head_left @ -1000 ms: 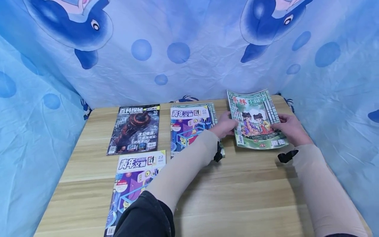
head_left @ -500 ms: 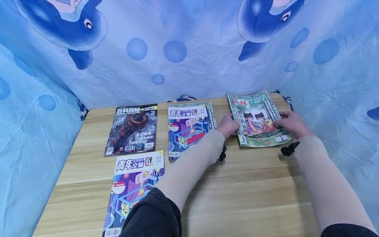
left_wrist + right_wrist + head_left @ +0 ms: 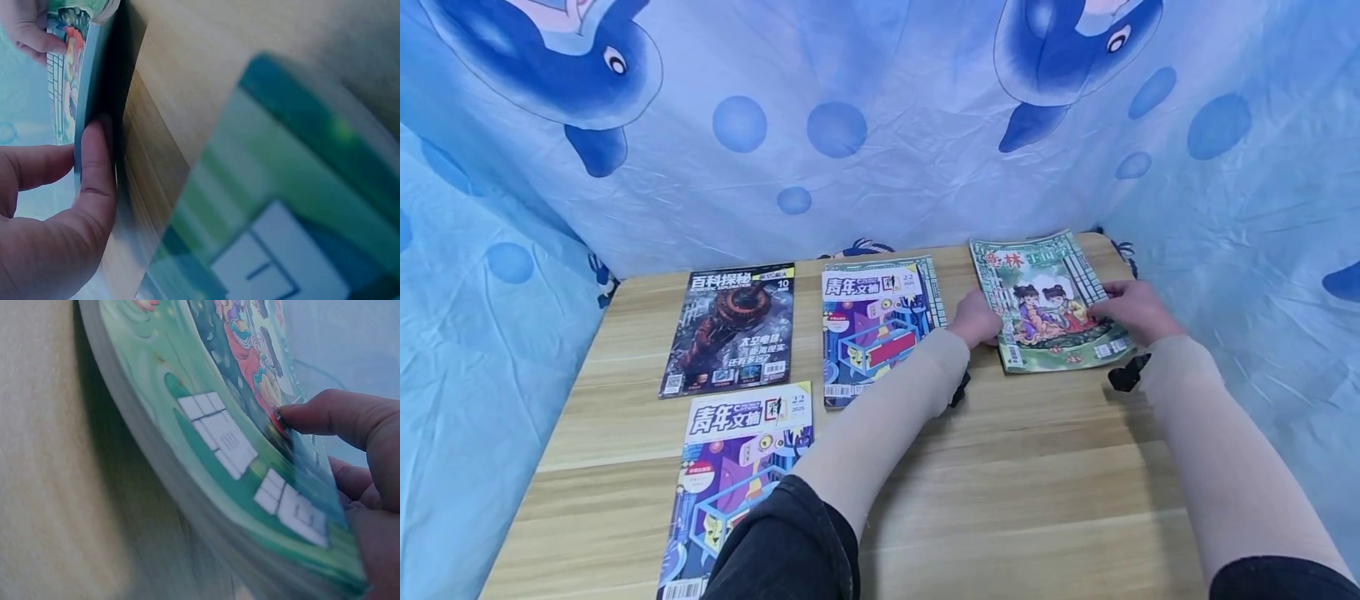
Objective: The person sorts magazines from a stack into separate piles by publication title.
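The table (image 3: pixel 1037 500) is pale wood with brownish grain and a rounded far right corner; near its far edge, on the left, lies the dark magazine (image 3: pixel 730 329), face up; to its right, apart, lies the green magazine (image 3: pixel 936 293), mostly covered by the upper purple magazine (image 3: pixel 861 329); the front purple magazine (image 3: pixel 722 475) lies just nearer than the dark one, partly hidden.

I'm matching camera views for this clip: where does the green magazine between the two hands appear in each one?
Head: green magazine right of centre, about mid-height.
Left wrist: green magazine at upper left, seen at a steep angle.
Right wrist: green magazine large across the middle.
Shared landmark: the right hand, top-left corner in left wrist, right edge in right wrist.
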Demonstrator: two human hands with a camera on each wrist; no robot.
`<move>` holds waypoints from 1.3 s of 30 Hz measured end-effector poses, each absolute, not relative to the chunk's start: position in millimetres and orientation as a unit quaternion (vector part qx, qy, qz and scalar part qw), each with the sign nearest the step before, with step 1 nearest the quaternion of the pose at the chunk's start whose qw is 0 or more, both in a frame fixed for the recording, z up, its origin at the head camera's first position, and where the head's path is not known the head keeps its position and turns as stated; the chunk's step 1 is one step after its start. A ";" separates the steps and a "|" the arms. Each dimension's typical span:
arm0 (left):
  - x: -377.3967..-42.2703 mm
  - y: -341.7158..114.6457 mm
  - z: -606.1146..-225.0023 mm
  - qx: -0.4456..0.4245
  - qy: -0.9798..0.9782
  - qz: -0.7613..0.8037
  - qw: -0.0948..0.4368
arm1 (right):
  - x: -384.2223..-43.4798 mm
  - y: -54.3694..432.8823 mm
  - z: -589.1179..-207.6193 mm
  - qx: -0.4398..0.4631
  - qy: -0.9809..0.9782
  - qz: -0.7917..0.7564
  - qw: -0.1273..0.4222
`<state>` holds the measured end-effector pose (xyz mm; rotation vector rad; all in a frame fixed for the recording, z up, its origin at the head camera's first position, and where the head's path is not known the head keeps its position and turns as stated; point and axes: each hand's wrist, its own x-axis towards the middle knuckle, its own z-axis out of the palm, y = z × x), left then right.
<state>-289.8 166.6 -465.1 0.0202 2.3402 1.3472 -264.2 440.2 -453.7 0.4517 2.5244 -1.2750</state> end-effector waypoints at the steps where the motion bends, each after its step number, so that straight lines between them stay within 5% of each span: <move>1: -289.9 167.2 -465.8 0.010 0.852 0.478 0.216 | -264.7 441.5 -454.5 0.156 0.875 -0.435 0.141; 29: -283.7 165.3 -460.7 0.111 0.927 0.305 0.187 | -261.9 432.8 -450.7 0.120 0.933 -0.319 0.116; 39: -284.6 153.8 -455.9 0.123 0.906 0.336 0.226 | -253.8 422.9 -446.0 0.132 0.933 -0.322 0.086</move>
